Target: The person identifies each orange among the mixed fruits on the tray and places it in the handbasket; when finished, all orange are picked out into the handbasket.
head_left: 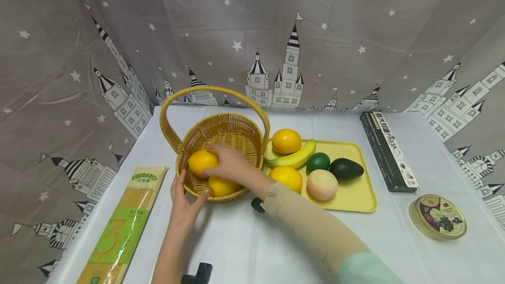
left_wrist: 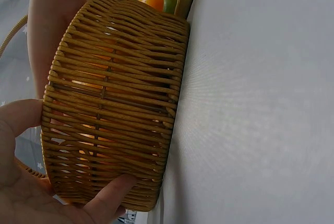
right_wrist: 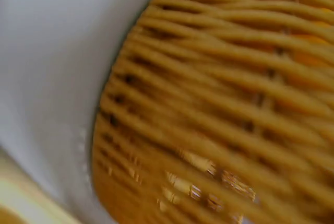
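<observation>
A wicker basket with a tall arched handle stands on the table. Inside it, at the near left, my right hand grips a round yellow-orange fruit. A second fruit of the same colour lies below that hand, partly covered by it. My left hand holds the basket's near-left rim. The left wrist view shows its fingers against the woven outer wall. Only the basket's side fills the right wrist view, blurred, with the right hand out of sight.
Right of the basket, a yellow tray bears a banana, a peach, an avocado, a green fruit and two yellow-orange fruits. A pasta box and round tin lie farther right, a noodle packet at left.
</observation>
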`<state>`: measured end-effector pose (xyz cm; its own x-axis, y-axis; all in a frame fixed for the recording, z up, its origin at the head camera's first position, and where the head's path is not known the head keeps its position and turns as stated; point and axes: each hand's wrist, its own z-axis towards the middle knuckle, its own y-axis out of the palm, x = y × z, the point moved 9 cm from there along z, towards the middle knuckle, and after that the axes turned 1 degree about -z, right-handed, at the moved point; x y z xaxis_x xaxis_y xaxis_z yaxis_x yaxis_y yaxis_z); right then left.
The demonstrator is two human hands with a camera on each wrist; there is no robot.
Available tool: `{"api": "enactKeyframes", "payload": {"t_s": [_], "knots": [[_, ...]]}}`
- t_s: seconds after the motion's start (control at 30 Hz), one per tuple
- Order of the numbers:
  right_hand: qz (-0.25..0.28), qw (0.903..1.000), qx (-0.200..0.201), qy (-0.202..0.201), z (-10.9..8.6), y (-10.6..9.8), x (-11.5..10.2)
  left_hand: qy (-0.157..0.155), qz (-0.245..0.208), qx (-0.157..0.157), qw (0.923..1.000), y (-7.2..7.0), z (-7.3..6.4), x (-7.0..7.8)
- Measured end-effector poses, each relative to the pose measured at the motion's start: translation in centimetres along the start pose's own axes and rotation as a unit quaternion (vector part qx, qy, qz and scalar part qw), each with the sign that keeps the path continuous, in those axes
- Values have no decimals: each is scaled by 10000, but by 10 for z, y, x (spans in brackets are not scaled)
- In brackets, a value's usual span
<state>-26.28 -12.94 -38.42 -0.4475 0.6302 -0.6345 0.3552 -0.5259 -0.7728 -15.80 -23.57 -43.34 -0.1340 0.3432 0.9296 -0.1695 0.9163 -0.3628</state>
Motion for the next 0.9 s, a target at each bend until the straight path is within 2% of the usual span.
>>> {"api": "enactKeyframes", "payload": {"t_s": [0.13, 0.4, 0.63, 0.9], "knots": [[-141, 9997, 104, -195, -11, -13, -2, -51, 32, -18, 10000, 0, -1, 0], [111, 9981, 384, -467, -42, -44, -7, -43, 7, 23, 10000, 0, 0, 0], [1044, 9926, 521, -333, -72, -64, 5, -105, 37, 63, 9999, 1, 0, -1], [1855, 9785, 899, 122, -107, -88, 44, -71, 27, 78, 9999, 1, 1, -1]]}}
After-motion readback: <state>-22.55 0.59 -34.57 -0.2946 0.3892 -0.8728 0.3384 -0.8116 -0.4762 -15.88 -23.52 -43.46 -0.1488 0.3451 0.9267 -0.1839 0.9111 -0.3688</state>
